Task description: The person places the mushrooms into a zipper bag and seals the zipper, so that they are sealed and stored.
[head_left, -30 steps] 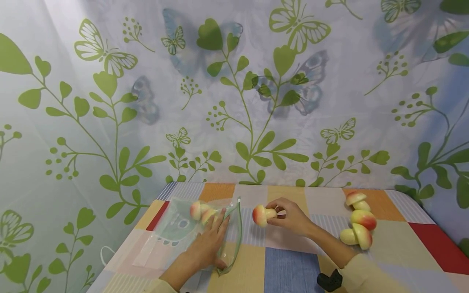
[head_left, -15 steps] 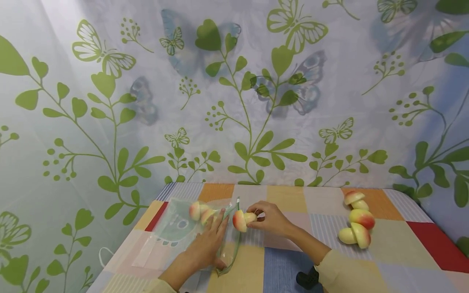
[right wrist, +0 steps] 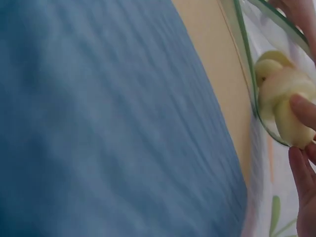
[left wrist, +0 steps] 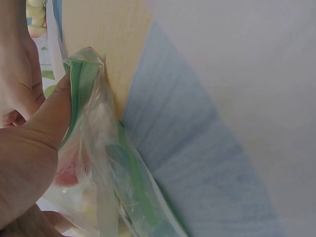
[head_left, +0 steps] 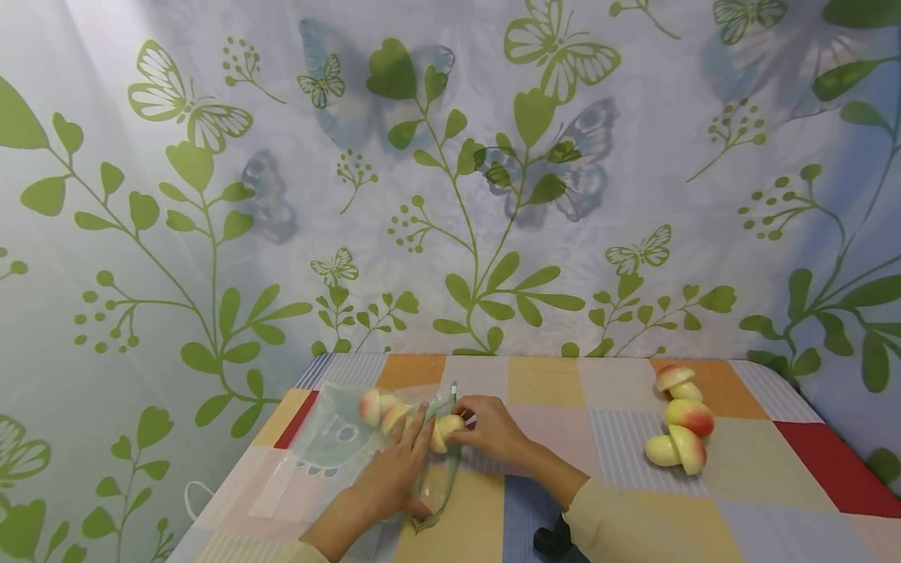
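My right hand (head_left: pixel 496 428) pinches a toy mushroom (head_left: pixel 445 432) by its pale stem, the cap pointing left into the mouth of a clear zip bag (head_left: pixel 278 493). In the right wrist view, the held mushroom (right wrist: pixel 292 123) sits within the green-edged opening, near another pale mushroom (right wrist: pixel 269 69). My left hand (head_left: pixel 390 473) rests on the bag with straight, spread fingers. Its thumb (left wrist: pixel 49 113) lies against the green zip edge in the left wrist view. Red-and-yellow mushrooms (head_left: pixel 371 407) show through the plastic, partly hidden by the left fingers.
Three more toy mushrooms (head_left: pixel 684 420) stand in a row at the right of the table. A patchwork cloth (head_left: pixel 549 383) covers the table, which meets a leaf-and-butterfly curtain (head_left: pixel 457 195). A white loop (head_left: pixel 195 496) hangs by the left edge.
My right hand has moved left with the mushroom, from beside the bag into its mouth. My left hand stays on the bag. The head view has shifted slightly.
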Tool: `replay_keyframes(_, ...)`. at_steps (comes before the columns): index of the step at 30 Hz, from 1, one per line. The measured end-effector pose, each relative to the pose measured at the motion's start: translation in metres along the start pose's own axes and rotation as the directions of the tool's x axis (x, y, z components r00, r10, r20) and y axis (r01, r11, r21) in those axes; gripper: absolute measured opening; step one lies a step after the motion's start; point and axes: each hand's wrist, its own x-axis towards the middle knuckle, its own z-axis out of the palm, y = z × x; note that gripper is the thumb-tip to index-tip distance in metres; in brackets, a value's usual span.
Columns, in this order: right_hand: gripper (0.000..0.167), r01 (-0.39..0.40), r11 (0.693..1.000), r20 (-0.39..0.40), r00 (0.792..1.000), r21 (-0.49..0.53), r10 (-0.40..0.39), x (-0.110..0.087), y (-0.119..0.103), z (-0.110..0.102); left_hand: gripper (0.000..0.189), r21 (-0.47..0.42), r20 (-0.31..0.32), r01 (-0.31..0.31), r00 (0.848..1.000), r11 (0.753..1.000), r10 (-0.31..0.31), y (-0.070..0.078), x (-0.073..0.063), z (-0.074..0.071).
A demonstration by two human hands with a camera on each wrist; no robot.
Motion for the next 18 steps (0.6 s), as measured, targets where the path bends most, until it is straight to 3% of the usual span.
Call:
replay_keyframes(8,0.028,-0.036,0.999,-0.041,0.999,-0.023,0.035,0.001,-0.003,0.009,0.141,0.033,0.004,-0.021,1.0,0.999,0.021,0.002,0.001,-0.001)
replay_keyframes(12,0.028,-0.072,0.996,-0.025,0.997,-0.049,0.071,0.004,-0.007,0.009,0.141,0.035,-0.001,-0.021,1.0,0.999,0.021,0.002,0.001,-0.002)
replay_keyframes(18,0.024,-0.048,0.997,0.009,0.999,-0.066,0.049,0.008,-0.01,0.007,0.141,0.042,-0.001,-0.017,1.0,0.999,0.017,0.002,0.0,-0.003)
